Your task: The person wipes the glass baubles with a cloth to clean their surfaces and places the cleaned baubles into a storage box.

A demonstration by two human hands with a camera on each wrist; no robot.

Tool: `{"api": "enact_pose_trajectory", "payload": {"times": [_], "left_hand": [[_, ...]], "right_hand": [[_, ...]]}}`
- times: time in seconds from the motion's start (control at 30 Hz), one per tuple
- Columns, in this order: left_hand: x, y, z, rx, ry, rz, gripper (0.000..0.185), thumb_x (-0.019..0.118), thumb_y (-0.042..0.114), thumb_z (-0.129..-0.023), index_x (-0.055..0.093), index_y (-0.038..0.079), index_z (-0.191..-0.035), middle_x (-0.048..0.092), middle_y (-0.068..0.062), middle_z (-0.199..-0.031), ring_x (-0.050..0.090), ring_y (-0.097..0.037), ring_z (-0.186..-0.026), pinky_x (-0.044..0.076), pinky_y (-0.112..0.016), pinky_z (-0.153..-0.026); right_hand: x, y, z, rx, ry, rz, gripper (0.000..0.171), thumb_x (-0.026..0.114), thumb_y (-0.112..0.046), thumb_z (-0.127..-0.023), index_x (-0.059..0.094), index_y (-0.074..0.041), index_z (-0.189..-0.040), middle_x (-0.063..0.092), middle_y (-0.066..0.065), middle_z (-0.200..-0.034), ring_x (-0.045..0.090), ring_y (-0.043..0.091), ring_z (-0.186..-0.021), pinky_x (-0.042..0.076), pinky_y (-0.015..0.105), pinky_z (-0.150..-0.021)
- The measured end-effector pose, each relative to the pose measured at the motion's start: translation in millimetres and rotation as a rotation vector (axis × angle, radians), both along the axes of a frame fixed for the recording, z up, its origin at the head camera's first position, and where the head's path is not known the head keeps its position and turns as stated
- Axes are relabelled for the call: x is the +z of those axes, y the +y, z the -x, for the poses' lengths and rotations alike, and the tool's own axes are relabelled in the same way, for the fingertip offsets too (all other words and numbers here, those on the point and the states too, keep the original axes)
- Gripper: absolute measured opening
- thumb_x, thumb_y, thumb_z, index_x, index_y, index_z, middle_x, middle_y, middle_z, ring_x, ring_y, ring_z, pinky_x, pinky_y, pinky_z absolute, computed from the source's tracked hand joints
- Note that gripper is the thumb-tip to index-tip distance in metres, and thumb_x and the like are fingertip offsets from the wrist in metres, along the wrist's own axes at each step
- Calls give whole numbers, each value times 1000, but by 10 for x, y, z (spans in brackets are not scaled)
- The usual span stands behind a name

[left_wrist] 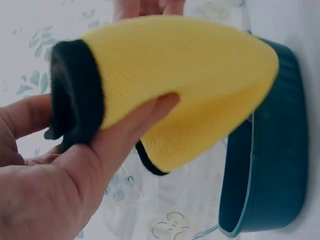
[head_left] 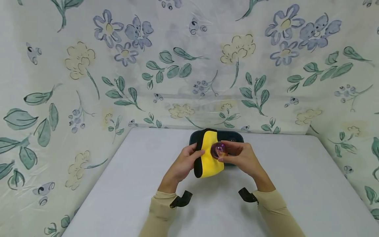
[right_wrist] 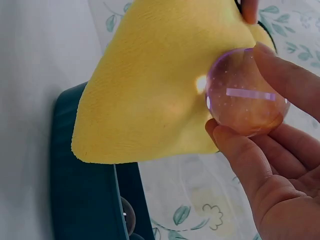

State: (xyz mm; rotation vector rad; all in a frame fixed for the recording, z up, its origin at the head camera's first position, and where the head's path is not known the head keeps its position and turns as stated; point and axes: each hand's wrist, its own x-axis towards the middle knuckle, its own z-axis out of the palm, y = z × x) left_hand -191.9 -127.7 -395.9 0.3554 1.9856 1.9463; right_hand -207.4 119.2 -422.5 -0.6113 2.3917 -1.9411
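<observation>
A yellow cloth (head_left: pixel 208 154) (left_wrist: pixel 190 85) (right_wrist: pixel 150 85) with a black edge hangs over the table, and my left hand (head_left: pixel 185 163) (left_wrist: pixel 75 165) grips it, thumb across its yellow face. My right hand (head_left: pixel 241 158) (right_wrist: pixel 270 165) pinches a clear purple-tinted ball (head_left: pixel 219 149) (right_wrist: pixel 246 92) between thumb and fingers and holds it against the cloth. Behind both hands a dark teal tray (head_left: pixel 237 135) (left_wrist: pixel 272 165) (right_wrist: pixel 80 190) rests on the table. Another clear ball (right_wrist: pixel 127 215) lies inside the tray.
The grey table (head_left: pixel 296 184) spreads around my hands. A flowered sheet (head_left: pixel 189 65) hangs close behind the tray and along both sides of the table. Black wrist straps (head_left: pixel 182 199) show at my sleeves.
</observation>
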Motion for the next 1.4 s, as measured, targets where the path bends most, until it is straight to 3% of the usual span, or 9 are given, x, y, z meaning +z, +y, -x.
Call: {"api": "enact_pose_trajectory", "payload": {"times": [0.17, 0.27, 0.63, 0.9, 1.2, 1.3, 1.4], "left_hand": [[11, 73, -34, 46, 51, 123, 49, 55, 21, -105, 45, 3, -150, 60, -20, -139, 66, -22, -114, 56, -44, -108], [20, 102, -56, 62, 64, 148, 46, 57, 19, -104, 48, 3, -147, 62, -20, -136, 68, -25, -113, 57, -46, -106], [21, 76, -42, 23, 82, 221, 41, 51, 23, -106, 50, 1, -141, 67, -20, -129, 70, -20, -102, 60, -42, -101], [56, 31, -42, -2, 91, 318, 41, 50, 30, -107, 60, -1, -131, 73, -16, -121, 72, -20, -103, 56, -45, -107], [67, -4, -27, 19, 58, 256, 38, 57, 24, -104, 63, -4, -128, 73, -20, -123, 73, -22, -104, 58, -44, -104], [71, 8, -38, 14, 55, 221, 37, 58, 21, -104, 62, -6, -128, 71, -22, -124, 74, -24, -105, 60, -44, -101], [82, 20, -58, 14, 58, 199, 38, 57, 20, -104, 61, -7, -131, 70, -24, -126, 74, -25, -106, 60, -43, -100]], "right_hand": [[-35, -9, 24, -4, 0, -1, 58, 87, -13, -81, 67, -4, -135, 71, 20, -131, 74, 29, -114, 62, 24, -89], [-35, 1, 25, 9, 12, -5, 58, 86, -13, -82, 67, -4, -136, 71, 19, -131, 73, 32, -116, 62, 26, -90], [44, 9, -4, 36, 45, 3, 57, 85, -11, -83, 66, -5, -137, 70, 16, -134, 72, 29, -118, 61, 25, -93], [32, 3, -3, 36, 44, 24, 57, 85, -8, -82, 67, -5, -136, 70, 16, -136, 72, 26, -119, 59, 25, -96], [30, 15, 5, 15, 73, 63, 56, 84, -7, -83, 66, -5, -136, 70, 19, -135, 73, 5, -109, 60, 22, -92], [10, 16, 19, -12, 58, 77, 58, 83, -5, -84, 63, -3, -139, 67, 21, -137, 74, 7, -109, 61, 23, -90], [-7, 20, 35, -12, 26, 80, 64, 82, -4, -85, 57, 0, -144, 62, 23, -143, 74, 18, -115, 62, 26, -89]]}}
